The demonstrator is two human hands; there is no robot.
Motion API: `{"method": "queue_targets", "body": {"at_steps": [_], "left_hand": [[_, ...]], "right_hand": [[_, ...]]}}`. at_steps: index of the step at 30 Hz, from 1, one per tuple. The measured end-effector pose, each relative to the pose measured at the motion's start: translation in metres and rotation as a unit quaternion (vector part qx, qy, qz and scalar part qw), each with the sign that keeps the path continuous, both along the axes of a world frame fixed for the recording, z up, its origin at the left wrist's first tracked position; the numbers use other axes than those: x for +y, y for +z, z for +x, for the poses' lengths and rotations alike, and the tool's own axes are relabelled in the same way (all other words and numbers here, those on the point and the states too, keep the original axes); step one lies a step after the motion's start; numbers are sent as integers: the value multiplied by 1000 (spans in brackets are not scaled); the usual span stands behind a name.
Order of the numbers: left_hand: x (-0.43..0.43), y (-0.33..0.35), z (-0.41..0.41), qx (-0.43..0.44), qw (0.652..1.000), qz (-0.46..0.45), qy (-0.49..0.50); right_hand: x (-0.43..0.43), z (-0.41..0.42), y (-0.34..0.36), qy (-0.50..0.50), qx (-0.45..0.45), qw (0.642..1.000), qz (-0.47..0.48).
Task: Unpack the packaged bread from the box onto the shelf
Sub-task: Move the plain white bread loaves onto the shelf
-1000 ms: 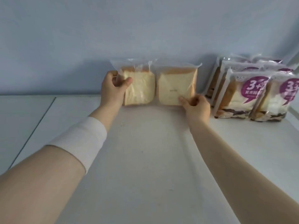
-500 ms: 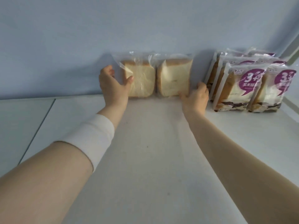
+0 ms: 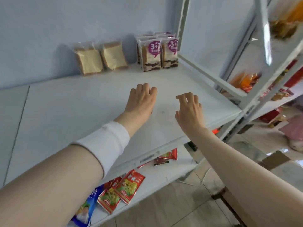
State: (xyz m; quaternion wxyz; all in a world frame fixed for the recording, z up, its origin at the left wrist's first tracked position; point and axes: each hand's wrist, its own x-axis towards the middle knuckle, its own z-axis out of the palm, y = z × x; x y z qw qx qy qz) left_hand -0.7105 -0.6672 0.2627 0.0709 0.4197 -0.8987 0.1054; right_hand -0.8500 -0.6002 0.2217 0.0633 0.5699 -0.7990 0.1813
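Note:
Two clear packs of sliced bread stand side by side at the back of the white shelf, against the wall: the left bread pack and the right bread pack. My left hand hovers over the middle of the shelf, fingers loosely curled, holding nothing. My right hand hangs beside it, fingers relaxed and empty. Both hands are well in front of the bread. A cardboard box shows at the lower right, partly behind my right forearm.
Several purple-labelled bread packs stand right of the clear packs, by the shelf's upright post. Red snack packets lie on the lower shelf. A neighbouring rack with orange and red goods stands at the right.
Both hands have let go of the two clear bread packs and drawn back toward the shelf's front. The view has pulled back and tilted down to the right.

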Motion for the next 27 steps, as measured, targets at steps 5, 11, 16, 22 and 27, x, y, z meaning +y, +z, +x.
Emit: {"method": "queue_targets", "body": {"at_steps": [5,11,16,22,27], "left_hand": [[121,-39,-125,-23,992,33,-117],[260,-143,-275,-88,964,129,-215],[320,-226,-372,-138,934,202,-261],[320,-330,-483,-166,912,312,-206],[296,-427,-563,-217,889,381,-134]], "right_hand": [[151,-96,-39,-107,2,993,54],[342,-214,-129,-269,-57,945,177],[429,-291,-192,-374,-133,888,233],[448,-373,-284,-423,-232,825,295],[432,-433,-375,-443,-335,770,314]]}}
